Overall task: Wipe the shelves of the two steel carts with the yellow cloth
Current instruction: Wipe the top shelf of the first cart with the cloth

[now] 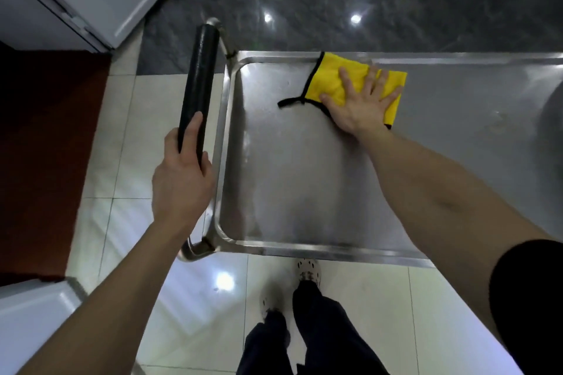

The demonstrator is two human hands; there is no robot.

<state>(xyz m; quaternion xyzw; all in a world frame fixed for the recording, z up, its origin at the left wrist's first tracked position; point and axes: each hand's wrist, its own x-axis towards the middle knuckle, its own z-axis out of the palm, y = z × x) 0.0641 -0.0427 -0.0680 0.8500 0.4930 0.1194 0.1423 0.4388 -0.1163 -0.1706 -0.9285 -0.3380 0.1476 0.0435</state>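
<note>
Pressing flat, splayed right hand (362, 100) on fuzzy yellow cloth (335, 82); left hand (182, 170) grips cart's black cylindrical handle (199, 82).

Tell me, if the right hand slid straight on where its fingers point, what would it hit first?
Probably the shelf's raised far rim, just beyond the yellow cloth that the right hand presses flat; depth is hard to judge.
</note>
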